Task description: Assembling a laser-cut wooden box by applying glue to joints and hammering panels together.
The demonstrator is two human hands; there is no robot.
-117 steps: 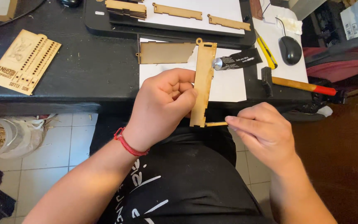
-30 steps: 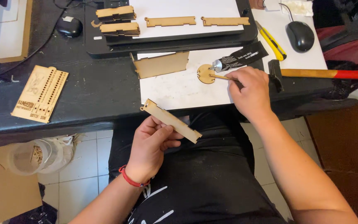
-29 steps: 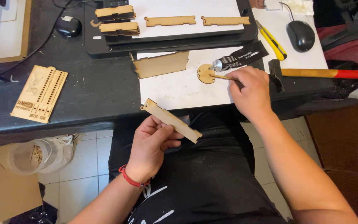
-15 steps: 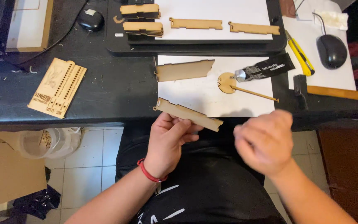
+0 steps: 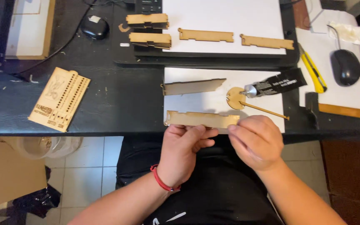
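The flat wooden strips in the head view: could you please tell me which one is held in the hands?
The long strip at the desk's near edge, gripped by left hand and right hand; the others lie untouched farther back.

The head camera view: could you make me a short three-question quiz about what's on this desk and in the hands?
1. True or false: both hands grip the long wooden strip.
2. What lies on the round wooden disc? A) glue tube's tip B) hammer C) mouse
3. What colour is the utility knife?

Key:
1. True: left hand and right hand each hold an end.
2. A, the black glue tube.
3. Yellow.
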